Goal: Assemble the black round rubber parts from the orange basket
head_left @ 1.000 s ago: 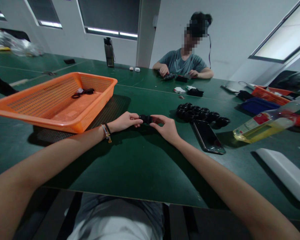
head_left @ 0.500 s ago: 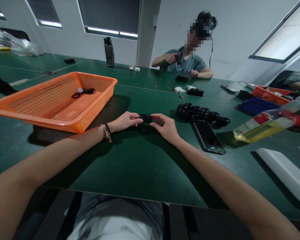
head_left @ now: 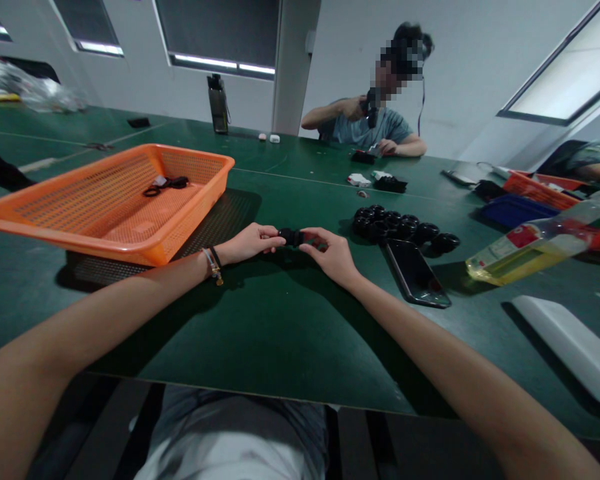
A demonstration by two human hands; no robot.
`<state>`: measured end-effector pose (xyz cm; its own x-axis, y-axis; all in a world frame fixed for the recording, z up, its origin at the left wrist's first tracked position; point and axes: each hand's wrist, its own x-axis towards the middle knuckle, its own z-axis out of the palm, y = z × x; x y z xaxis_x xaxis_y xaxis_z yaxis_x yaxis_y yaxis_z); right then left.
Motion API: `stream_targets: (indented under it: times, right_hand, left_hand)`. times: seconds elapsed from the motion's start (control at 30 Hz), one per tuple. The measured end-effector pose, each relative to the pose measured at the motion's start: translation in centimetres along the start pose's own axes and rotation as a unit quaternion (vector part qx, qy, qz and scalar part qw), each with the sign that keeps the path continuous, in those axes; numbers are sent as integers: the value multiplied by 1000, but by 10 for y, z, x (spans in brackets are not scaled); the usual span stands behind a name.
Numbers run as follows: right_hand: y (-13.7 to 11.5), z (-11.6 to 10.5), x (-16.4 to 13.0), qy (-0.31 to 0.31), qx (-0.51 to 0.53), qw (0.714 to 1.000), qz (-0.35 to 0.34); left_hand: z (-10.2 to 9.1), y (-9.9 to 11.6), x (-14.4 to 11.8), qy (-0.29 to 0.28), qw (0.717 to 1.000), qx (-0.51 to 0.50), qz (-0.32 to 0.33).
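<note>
One green table (head_left: 260, 333), bearing all items. Orange mesh basket (head_left: 105, 207) at left, well apart from hands. Pile of black rings (head_left: 403, 227) plus phone (head_left: 417, 273) near right hand (head_left: 330, 253). Left hand (head_left: 247, 243) and right hand, fingertips pinched on small black part (head_left: 291, 237) between them, just above table.

No readable text in view.
Bottle (head_left: 535, 248) at right carries a red and white label, print too blurred to read; phone (head_left: 416, 273) screen is dark.
</note>
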<state>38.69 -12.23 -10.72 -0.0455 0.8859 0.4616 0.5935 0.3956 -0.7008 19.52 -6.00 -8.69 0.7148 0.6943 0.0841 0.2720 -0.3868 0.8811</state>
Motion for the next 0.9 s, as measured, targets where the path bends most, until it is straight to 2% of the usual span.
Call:
stream_targets:
  times: [0.4, 0.63, 0.9]
  right_hand:
    - [-3, -1, -2, 28, -23, 999, -32]
    - [-5, -1, -2, 41, -15, 998, -35]
    - [-6, 0, -2, 52, 6, 998, -28]
  left_hand:
    - [0, -2, 0, 7, 1000, -4, 5]
    - [-1, 0, 1, 17, 997, 55, 47]
    - [-1, -1, 2, 18, 996, 64, 51]
